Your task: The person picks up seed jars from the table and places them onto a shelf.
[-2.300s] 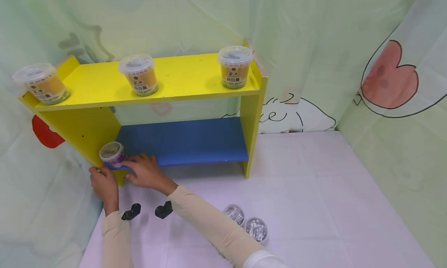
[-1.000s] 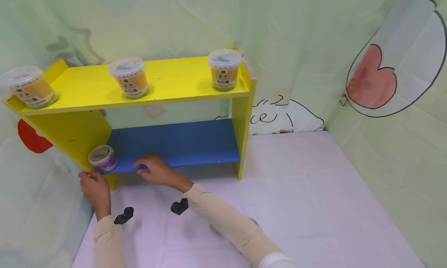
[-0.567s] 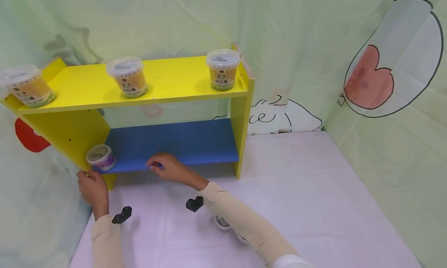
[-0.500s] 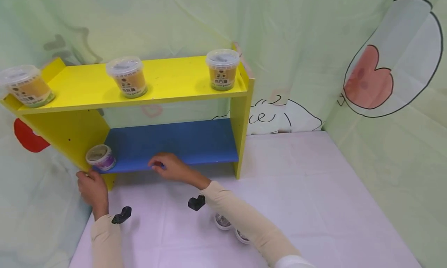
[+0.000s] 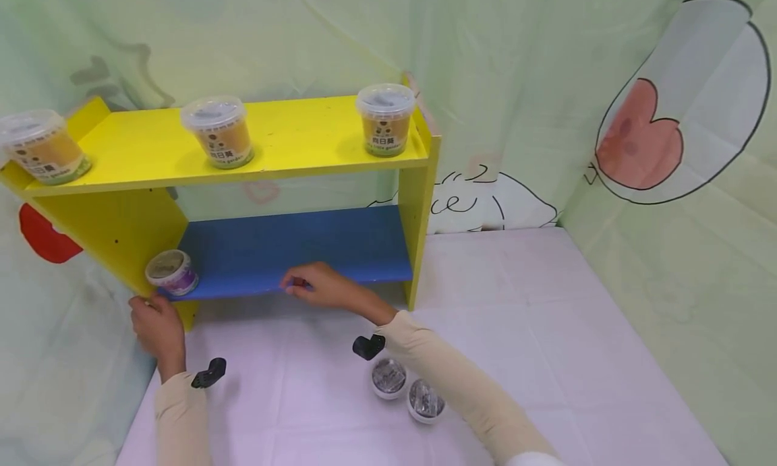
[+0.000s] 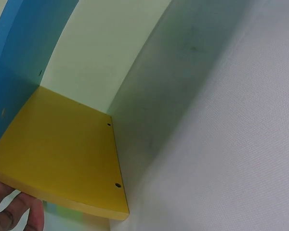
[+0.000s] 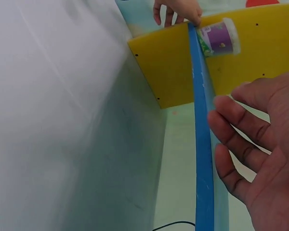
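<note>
At the lower left corner of the yellow and blue shelf unit [image 5: 340, 139], my left hand [image 5: 159, 326] grips the front edge of the yellow side panel [image 6: 62, 149]. Its fingers show at the panel's outer side in the left wrist view. A small lidded tub with a purple label [image 5: 173, 273] stands close by, at the left end of the blue shelf board [image 5: 291, 247]. My right hand [image 5: 322, 285] hovers at the front edge of this board, fingers loosely bent and holding nothing. In the right wrist view, its fingertips [image 7: 224, 103] overlap the board.
Three clear-lidded orange-labelled cups stand on the yellow top board: a left cup [image 5: 45, 149], a middle cup [image 5: 220, 134] and a right cup [image 5: 385, 121]. Two round tubs, one [image 5: 388, 377] beside the other [image 5: 425, 400], rest on the white tablecloth [image 5: 516, 304] near my right forearm.
My right hand has let go of the purple-labelled tub and slid right along the board's front edge. The forearm no longer covers the two tubs. My left hand keeps its grip.
</note>
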Demonstrator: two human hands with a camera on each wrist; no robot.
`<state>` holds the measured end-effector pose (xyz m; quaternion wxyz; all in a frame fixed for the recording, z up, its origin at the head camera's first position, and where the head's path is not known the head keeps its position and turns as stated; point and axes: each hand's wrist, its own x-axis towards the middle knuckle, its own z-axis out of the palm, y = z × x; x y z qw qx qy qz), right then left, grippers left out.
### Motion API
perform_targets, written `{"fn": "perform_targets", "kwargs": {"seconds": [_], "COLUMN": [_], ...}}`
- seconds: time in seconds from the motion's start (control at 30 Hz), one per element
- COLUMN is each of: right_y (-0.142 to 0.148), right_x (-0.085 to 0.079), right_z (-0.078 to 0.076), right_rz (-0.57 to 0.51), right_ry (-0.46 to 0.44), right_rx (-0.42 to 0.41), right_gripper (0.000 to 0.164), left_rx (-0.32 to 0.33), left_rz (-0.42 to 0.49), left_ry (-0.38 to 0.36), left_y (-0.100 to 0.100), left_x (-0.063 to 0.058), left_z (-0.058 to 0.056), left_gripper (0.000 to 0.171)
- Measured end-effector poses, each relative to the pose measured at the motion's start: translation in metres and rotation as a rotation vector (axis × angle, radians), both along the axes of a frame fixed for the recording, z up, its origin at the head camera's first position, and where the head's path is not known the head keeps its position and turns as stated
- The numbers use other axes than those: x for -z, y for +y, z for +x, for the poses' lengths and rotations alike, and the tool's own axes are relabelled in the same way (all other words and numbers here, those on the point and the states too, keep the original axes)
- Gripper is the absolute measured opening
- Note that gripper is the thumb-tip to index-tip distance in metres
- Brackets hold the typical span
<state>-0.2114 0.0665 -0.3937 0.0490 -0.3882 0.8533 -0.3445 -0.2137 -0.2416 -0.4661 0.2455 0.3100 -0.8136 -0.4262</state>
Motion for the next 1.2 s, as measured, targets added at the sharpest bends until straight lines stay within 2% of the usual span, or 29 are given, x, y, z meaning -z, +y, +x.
{"fn": "perform_targets", "kwargs": {"seconds": [0.1,0.3,0.57,0.77,0.97,1.2], "right_y": [0.012,0.042,0.075,0.085,0.09,0.095], "right_x": [-0.003,-0.006,0.0,0.009,0.015,0.023], "right_z": [0.007,0.022,0.042,0.052,0.06,0.074], "right_rz": [0.008,0.045,0.107,0.17,0.231,0.351], "right_ry": [0.017,-0.005,-0.052,-0.082,-0.097,-0.22], "right_rx": [-0.011,0.002,0.02,0.01,0.015,0.035], "right_gripper": [0.02,0.021,0.025,0.028,0.029,0.038], "left_rx": [0.0,-0.003,-0.004,-0.001,0.005,-0.003], "left_rz": [-0.005,-0.023,-0.035,-0.035,-0.022,-0.021], "left_ry": [0.007,0.054,0.07,0.054,0.043,0.036], "left_y": [0.0,0.001,0.0,-0.002,-0.001,0.0], "left_x": [0.0,-0.003,-0.006,-0.008,-0.005,-0.001], "left_z": [0.0,-0.001,-0.003,-0.005,-0.007,-0.004], "left_gripper": [0.05,0.05,0.05,0.051,0.052,0.051]}}
